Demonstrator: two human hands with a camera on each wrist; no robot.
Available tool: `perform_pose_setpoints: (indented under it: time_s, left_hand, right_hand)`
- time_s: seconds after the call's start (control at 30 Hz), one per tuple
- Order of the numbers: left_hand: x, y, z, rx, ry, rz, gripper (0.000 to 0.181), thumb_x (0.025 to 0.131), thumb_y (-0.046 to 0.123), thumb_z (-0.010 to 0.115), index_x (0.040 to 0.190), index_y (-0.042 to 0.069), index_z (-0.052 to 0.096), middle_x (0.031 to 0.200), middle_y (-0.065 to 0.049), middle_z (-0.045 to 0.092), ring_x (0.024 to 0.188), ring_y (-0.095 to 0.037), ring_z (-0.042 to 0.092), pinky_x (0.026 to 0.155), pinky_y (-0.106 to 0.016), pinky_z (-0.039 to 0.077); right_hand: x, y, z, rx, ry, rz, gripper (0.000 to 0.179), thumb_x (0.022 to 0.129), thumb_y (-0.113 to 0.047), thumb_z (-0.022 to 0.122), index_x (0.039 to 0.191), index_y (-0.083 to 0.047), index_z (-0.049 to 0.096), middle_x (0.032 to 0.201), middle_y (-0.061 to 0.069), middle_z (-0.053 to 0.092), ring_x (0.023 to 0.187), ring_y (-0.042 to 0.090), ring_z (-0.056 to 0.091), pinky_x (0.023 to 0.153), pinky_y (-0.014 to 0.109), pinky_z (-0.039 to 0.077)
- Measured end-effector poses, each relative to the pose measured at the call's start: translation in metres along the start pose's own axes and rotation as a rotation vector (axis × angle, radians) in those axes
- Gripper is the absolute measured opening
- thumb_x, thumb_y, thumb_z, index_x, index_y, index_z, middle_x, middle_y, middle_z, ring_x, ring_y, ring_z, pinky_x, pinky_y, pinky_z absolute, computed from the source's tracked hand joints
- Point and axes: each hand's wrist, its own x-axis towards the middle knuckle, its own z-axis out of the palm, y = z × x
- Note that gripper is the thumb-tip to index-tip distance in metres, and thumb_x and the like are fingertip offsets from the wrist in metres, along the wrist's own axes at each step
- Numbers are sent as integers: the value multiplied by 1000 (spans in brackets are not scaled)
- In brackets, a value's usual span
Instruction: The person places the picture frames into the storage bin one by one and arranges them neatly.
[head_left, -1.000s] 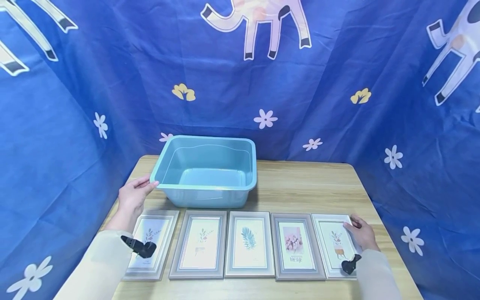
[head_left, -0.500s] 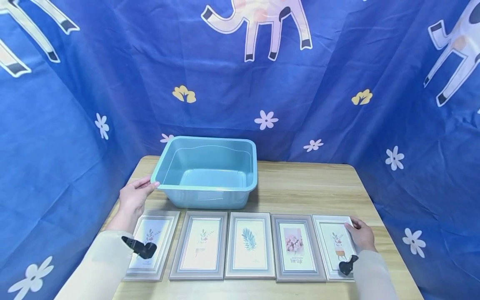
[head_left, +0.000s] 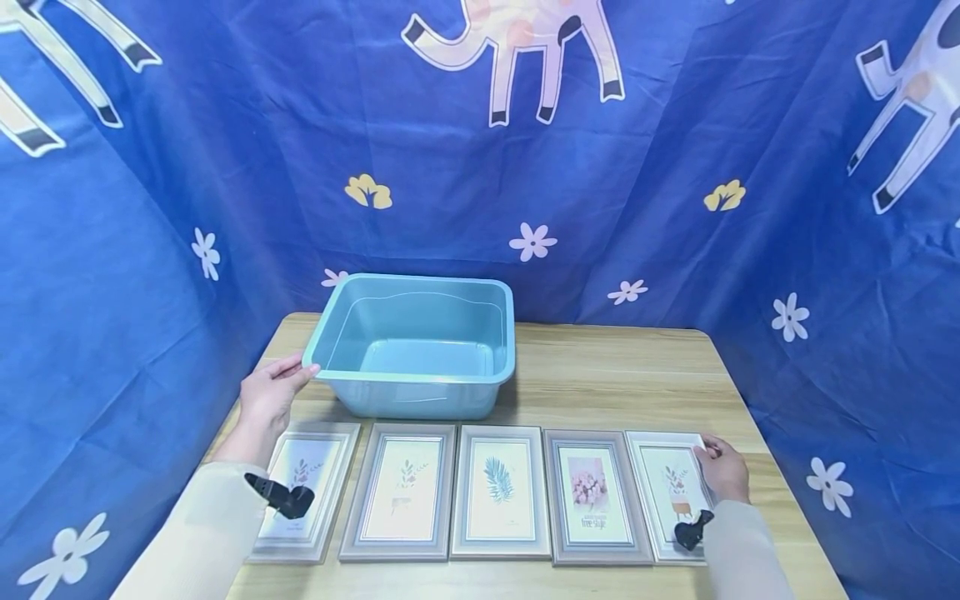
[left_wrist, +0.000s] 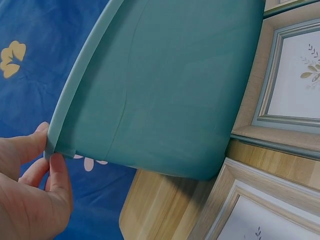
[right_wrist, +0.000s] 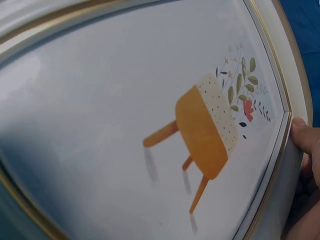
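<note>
My left hand (head_left: 267, 398) pinches the front left corner of a blue-green plastic basin (head_left: 420, 392) by its rim. The left wrist view shows the thumb and fingers (left_wrist: 59, 175) on either side of that rim. At the right end of a row of picture frames, my right hand (head_left: 726, 473) grips the upper right edge of a white picture frame (head_left: 639, 442). Its thumb (right_wrist: 300, 131) lies on the frame's face in the right wrist view, while the other fingers are mostly hidden behind the edge. This frame's print shows a potted plant on an orange stand.
Left of the held frame lie a pink-flower picture frame (head_left: 551, 500), a blue-leaf picture frame (head_left: 461, 492) and a plant-print picture frame (head_left: 369, 492). Another picture frame (head_left: 341, 467) is partly under my left forearm. Wood-grain table (head_left: 600, 367); blue patterned cloth (head_left: 442, 200) hangs around it.
My right wrist has shifted slightly left, with the hand still at the same frame edge. The left hand and the basin stay where they were.
</note>
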Motion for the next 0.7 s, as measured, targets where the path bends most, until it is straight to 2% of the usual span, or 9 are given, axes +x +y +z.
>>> perform_pose_setpoints:
  time_s: [0.13, 0.27, 0.4, 0.5, 0.6, 0.7]
  left_hand:
    - [1, -1, 0, 8, 0, -2, 53, 85, -1, 70, 133, -9, 48, 73, 16, 59, 70, 5, 57, 69, -8, 51]
    - [2, -1, -1, 12, -3, -4, 54, 85, 0, 70, 133, -8, 48, 74, 15, 58, 70, 6, 57, 69, -8, 51]
    - [2, -1, -1, 5, -8, 0, 54, 85, 0, 69, 134, -9, 47, 74, 16, 58, 70, 6, 57, 68, -8, 51]
    - [2, -1, -1, -21, -10, 1, 54, 85, -2, 69, 133, -10, 46, 73, 15, 59, 70, 5, 58, 68, -7, 51]
    - [2, -1, -1, -33, -10, 0, 54, 85, -3, 68, 133, -10, 46, 72, 15, 59, 70, 5, 58, 67, -7, 51]
    - [2, -1, -1, -30, -10, -2, 54, 85, -3, 69, 133, -10, 46, 72, 15, 59, 70, 5, 58, 67, -7, 51]
  right_hand:
    - [1, -2, -3, 14, -4, 13, 37, 94, -16, 56, 125, 4, 55, 109, 27, 60, 102, 43, 54, 91, 54, 44]
    - [5, -4, -6, 39, 31, 3, 35, 93, -15, 58, 123, 5, 57, 104, 26, 61, 97, 40, 56, 88, 53, 46]
    - [9, -6, -10, 46, 82, -34, 32, 92, -13, 61, 118, 5, 60, 90, 19, 63, 87, 34, 56, 78, 45, 48]
    - [11, -9, -14, 41, 98, -54, 31, 92, -13, 62, 117, 5, 61, 81, 12, 61, 79, 28, 54, 71, 37, 46]
    - [14, -13, -21, 59, 81, -30, 32, 93, -14, 61, 119, 4, 60, 87, 16, 62, 83, 28, 55, 71, 32, 45]
    - [18, -18, -30, 91, 43, 12, 37, 94, -17, 59, 124, 6, 56, 104, 26, 62, 95, 35, 58, 67, 25, 47]
